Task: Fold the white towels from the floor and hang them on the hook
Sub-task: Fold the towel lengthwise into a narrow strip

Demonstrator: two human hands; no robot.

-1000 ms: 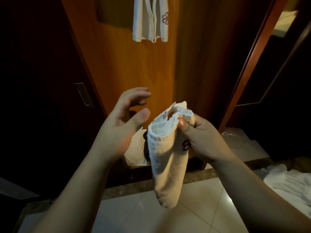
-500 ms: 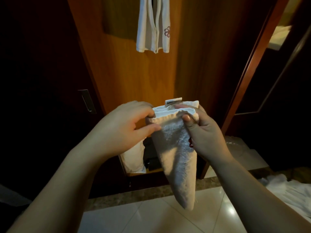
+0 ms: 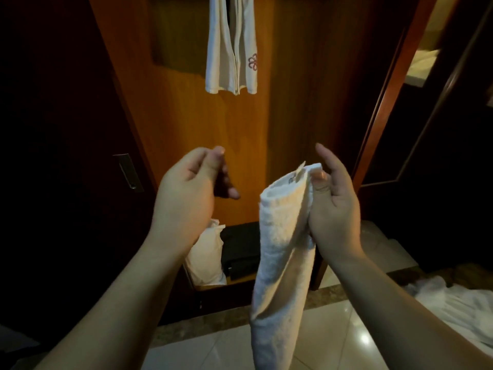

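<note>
Pinching the top of a folded towel [image 3: 282, 252] so it hangs straight, the right hand [image 3: 333, 209] thumb clamps it while the left hand [image 3: 186, 198] hovers near with loosely curled, empty fingers.

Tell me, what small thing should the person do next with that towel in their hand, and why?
Probably bring the left hand back to the folded towel and take its top edge. Only the right hand pinches it, so it dangles loosely, and the left hand is free beside it. Two hands could steady it before lifting it toward the hanging towel above.
</note>
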